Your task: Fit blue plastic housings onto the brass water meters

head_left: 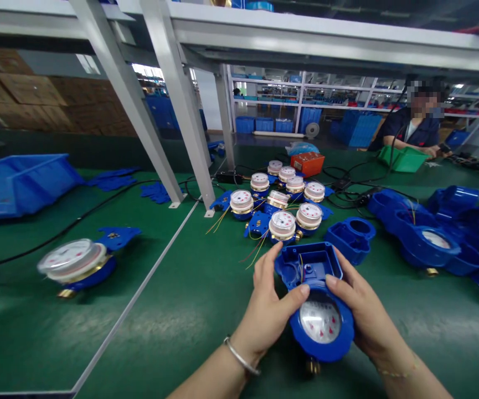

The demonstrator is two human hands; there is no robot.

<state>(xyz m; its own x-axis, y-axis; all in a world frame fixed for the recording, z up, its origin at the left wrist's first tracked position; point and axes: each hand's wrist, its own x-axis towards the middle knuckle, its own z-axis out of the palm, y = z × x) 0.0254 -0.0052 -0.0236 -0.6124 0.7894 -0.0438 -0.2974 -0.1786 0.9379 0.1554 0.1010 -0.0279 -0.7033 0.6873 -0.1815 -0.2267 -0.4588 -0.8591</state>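
Note:
A water meter in a blue plastic housing [321, 344] is between my two hands, its round dial toward me and a brass fitting at its near end. My left hand [266, 307] grips its left side, thumb on the rim between the dial and the open box part. My right hand [361, 299] wraps the right side, thumb at the box's near corner. Thin wires stand up inside the box. Beyond my hands, several uncovered water meters [282, 226] with white dials and loose thin wires are grouped on the green table.
An empty blue housing [351, 238] lies right of the meters, with a heap of blue housings [417, 227] farther right. One meter [77, 263] and a blue bin [23, 185] are at left. Steel posts [181, 105] rise from the table. A person [413, 124] sits beyond a green bin [403, 159].

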